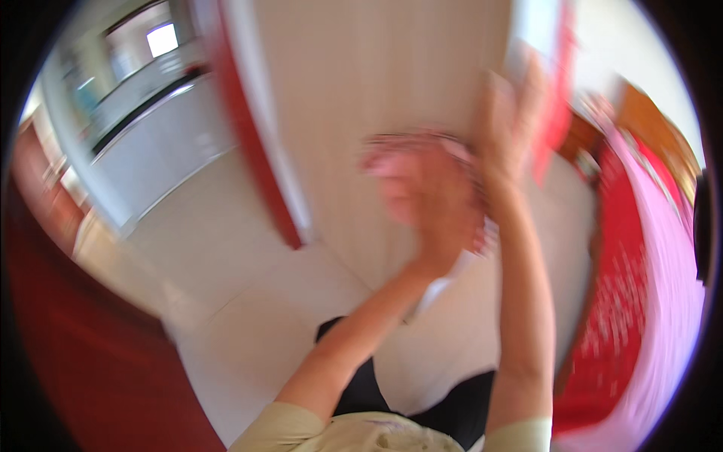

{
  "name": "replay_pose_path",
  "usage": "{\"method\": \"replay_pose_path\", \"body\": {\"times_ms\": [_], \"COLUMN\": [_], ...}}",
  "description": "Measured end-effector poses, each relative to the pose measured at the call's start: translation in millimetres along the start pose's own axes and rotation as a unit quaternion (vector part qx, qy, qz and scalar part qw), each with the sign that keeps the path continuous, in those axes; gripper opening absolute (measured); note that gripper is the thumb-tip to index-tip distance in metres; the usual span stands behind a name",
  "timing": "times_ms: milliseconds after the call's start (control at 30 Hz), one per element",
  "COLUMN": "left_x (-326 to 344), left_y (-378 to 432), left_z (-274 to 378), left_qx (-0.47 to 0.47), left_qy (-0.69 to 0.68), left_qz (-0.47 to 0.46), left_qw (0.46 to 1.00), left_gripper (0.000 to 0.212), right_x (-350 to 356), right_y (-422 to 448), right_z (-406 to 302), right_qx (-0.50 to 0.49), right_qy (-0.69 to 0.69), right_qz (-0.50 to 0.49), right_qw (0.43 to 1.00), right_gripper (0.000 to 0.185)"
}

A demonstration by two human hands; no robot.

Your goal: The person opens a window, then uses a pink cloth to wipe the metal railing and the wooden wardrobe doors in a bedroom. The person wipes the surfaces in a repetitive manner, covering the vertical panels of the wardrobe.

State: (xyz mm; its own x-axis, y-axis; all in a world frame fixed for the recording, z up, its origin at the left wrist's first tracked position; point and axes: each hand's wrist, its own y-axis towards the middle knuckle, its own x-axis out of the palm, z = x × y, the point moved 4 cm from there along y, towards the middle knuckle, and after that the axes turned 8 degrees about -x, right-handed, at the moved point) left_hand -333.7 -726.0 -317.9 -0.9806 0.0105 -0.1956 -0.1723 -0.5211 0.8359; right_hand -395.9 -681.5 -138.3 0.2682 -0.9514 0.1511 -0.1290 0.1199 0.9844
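A pink cloth (395, 186) lies flat against a pale wood-toned door panel (350, 101) in front of me. My left hand (446, 198) is on the cloth, pressing it to the panel; motion blur hides its fingers. To the right and higher up, my right hand (511, 118) is at the panel's right edge, its thumb and fingers apart, with nothing seen in it.
At right stands a bed with red and pink covers (615, 294) and a wooden headboard (655, 118). A red and white door frame (254, 130) rises left of the panel. Beyond it is a kitchen counter (164, 135). A dark red surface (96, 350) fills the lower left.
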Motion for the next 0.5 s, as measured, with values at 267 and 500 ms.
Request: {"method": "replay_pose_path", "body": {"times_ms": [267, 500], "left_x": [12, -5], "left_y": [14, 13], "left_z": [68, 41], "left_qx": [0.130, 0.073], "left_qy": [0.082, 0.107], "left_qz": [0.046, 0.028], "left_qw": [0.987, 0.991], "left_gripper": [0.039, 0.058], "right_x": [-39, -55], "right_y": [10, -8], "right_z": [32, -53], "right_qx": [0.005, -0.088], "right_qy": [0.010, 0.004], "right_qz": [-0.032, -0.069], "right_qw": [0.999, 0.994], "right_gripper": [0.053, 0.043]}}
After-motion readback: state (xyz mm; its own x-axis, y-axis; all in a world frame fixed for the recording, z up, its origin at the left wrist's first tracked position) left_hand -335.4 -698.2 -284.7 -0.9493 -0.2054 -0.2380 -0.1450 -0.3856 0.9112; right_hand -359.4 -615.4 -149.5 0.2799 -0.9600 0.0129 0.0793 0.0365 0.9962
